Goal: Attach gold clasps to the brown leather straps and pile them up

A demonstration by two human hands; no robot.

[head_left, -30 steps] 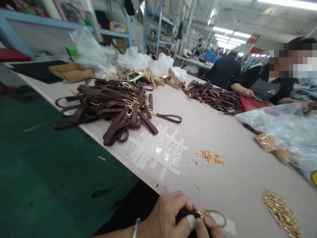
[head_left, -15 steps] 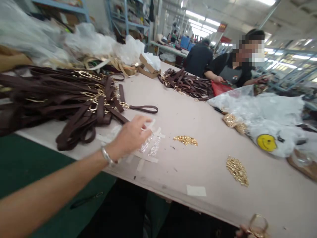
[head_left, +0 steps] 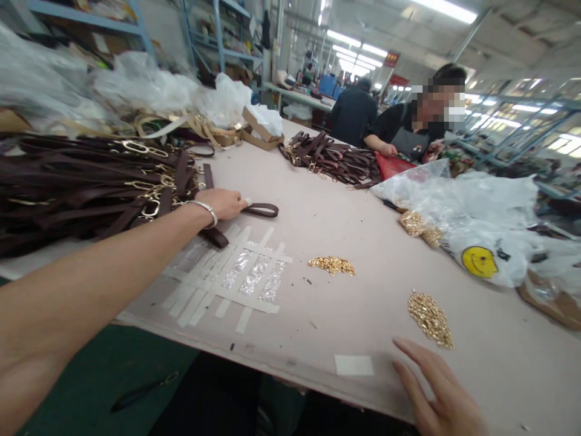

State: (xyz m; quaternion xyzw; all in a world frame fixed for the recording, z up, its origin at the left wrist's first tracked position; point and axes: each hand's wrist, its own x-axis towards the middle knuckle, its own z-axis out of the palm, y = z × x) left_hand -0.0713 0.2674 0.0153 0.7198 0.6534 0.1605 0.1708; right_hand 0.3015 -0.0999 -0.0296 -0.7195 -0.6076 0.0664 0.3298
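My left hand [head_left: 222, 203] reaches over the near end of the strap pile, fingers closed on a dark brown wrist strap. The loop end of this wrist strap [head_left: 264, 209] sticks out past my fingers; the rest is hidden under the hand. At the lower right, my right hand [head_left: 438, 387] is open, fingers apart, with nothing seen in it. Just above it lies a heap of small gold metal pieces [head_left: 430, 320], and a second gold heap [head_left: 332, 264] sits nearer the middle. A pile of dark brown straps with gold clasps [head_left: 91, 188] covers the left side.
Tape strips [head_left: 249, 303] frame clear film patches on the table. A white paper piece [head_left: 353, 365] lies near the front edge. More brown straps [head_left: 333, 156] are at the back. Plastic bags [head_left: 494, 206] stand at right. Across the table a co-worker [head_left: 408, 130] handles something red.
My left hand has moved from above the taped patches up and left onto the wrist strap. My right hand, earlier holding a gold ring-shaped piece at the bottom edge, has risen and opened.
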